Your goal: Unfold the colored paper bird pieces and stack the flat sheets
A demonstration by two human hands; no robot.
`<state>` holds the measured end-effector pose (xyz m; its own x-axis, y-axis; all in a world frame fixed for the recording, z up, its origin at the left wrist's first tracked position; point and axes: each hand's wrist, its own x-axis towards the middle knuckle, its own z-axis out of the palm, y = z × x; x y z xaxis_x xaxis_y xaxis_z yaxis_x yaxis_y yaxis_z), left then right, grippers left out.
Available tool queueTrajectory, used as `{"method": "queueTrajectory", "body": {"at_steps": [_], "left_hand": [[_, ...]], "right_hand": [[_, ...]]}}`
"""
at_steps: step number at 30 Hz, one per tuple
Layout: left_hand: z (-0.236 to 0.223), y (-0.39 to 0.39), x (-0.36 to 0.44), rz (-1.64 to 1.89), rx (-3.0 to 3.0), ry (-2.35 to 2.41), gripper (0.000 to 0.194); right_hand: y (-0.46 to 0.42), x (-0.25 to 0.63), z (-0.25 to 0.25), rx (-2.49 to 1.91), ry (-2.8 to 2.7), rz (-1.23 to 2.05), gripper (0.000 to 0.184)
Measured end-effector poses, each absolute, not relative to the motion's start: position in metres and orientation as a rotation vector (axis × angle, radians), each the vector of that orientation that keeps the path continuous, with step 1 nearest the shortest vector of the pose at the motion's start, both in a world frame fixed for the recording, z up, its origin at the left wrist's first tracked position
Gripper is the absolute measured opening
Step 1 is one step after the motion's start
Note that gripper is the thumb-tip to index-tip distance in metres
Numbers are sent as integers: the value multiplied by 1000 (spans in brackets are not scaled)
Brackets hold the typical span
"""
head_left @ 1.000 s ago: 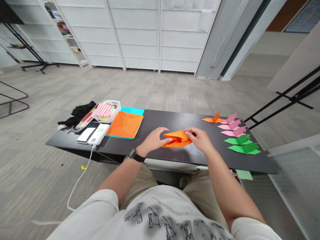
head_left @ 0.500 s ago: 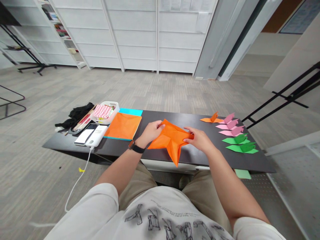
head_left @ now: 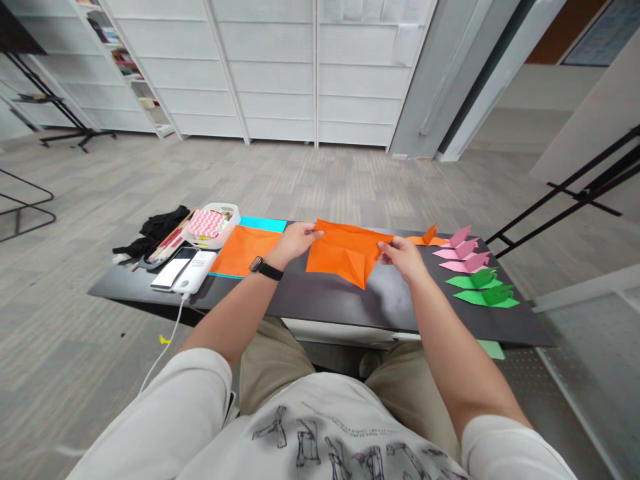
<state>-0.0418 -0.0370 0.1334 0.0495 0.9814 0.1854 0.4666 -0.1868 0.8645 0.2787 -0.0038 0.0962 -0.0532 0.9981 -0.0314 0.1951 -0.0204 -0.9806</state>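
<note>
Creased orange origami paper (head_left: 343, 250), star-shaped half a second ago, is now spread wider and flatter over the dark table (head_left: 320, 300), left hand (head_left: 299, 241) pinching its far-left corner, right hand (head_left: 404, 257) its right corner

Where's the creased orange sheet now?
In the head view, the creased orange sheet is mid-picture over the dark table, held between left hand and right hand, right of the paper stack.

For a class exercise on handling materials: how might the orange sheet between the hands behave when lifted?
The orange sheet is probably light: the left hand and right hand hold it only near its upper corners. It should likely bend easily along the creases that show across it.
</note>
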Motion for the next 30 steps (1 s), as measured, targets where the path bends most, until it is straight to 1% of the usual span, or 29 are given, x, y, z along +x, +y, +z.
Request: {"method": "queueTrajectory", "body": {"at_steps": [2, 4, 6, 8, 10, 12, 14, 15, 17, 19, 21, 22, 26, 28, 30], "left_hand": [[146, -36, -41, 1132, 1801, 1513, 27], [153, -41, -42, 1236, 1908, 1470, 25], [146, -49, -47, 1334, 2058, 1356, 28], [123, -58, -56, 1305, 2211, 1263, 34], [89, -67, -66, 1106, 2337, 1223, 38], [56, -75, -75, 829, 2428, 1217, 42], [35, -79, -78, 577, 2498, 1224, 46], [31, -80, -78, 511, 2519, 1261, 47], [31, -77, -70, 533, 2530, 1383, 48], [38, -72, -54, 673, 2514, 1472, 46], [42, -64, -32, 745, 2539, 1416, 42], [40, -61, -20, 723, 2563, 1380, 44], [17, -55, 12, 424, 2542, 1497, 77], [4, -56, 16, 310, 2519, 1548, 85], [-5, -59, 17, 289, 2523, 1567, 87]], "right_hand": [[1, 274, 109, -1216, -1336, 1133, 34], [-1, 274, 119, -1053, -1409, 1011, 26], [-10, 281, 119, -917, -1555, 833, 19], [-21, 292, 105, -841, -1709, 658, 15], [-32, 301, 78, -845, -1922, 527, 19], [-40, 308, 46, -830, -2114, 512, 24], [-45, 310, 17, -833, -2237, 526, 26], [-46, 310, 6, -836, -2271, 522, 27], [-47, 309, -7, -833, -2322, 500, 29], [-48, 308, -12, -827, -2367, 473, 33], [-49, 308, -11, -820, -2424, 455, 38], [-49, 309, -9, -814, -2450, 450, 41], [-51, 313, -3, -840, -2464, 409, 47], [-50, 309, 1, -927, -2408, 336, 45], [-45, 298, 5, -1009, -2388, 264, 42]]}}
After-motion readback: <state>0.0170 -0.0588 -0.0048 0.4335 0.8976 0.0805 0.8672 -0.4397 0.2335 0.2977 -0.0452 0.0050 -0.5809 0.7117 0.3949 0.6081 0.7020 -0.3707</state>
